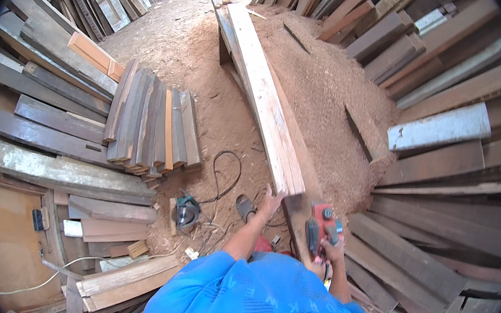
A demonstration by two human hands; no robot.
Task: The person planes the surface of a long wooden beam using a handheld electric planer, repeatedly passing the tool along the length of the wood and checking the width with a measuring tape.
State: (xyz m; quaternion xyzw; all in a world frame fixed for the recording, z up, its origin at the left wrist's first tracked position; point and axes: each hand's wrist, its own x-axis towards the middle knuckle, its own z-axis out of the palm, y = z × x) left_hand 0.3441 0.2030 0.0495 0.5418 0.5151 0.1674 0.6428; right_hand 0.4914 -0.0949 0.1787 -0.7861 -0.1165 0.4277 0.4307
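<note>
Pale and grainy, a plank touches the left hand, grip unclear; the right hand clamps a blocky red planer.

Stacked planks, sawdust and a planer show a woodworking workshop.

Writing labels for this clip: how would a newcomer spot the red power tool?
Find the long pale board running down the middle toward the person in blue. Just right of its near end, the right hand grips the red power tool. Its mostly red body sets it apart from the teal-and-dark power tool on the floor at lower left.
</note>
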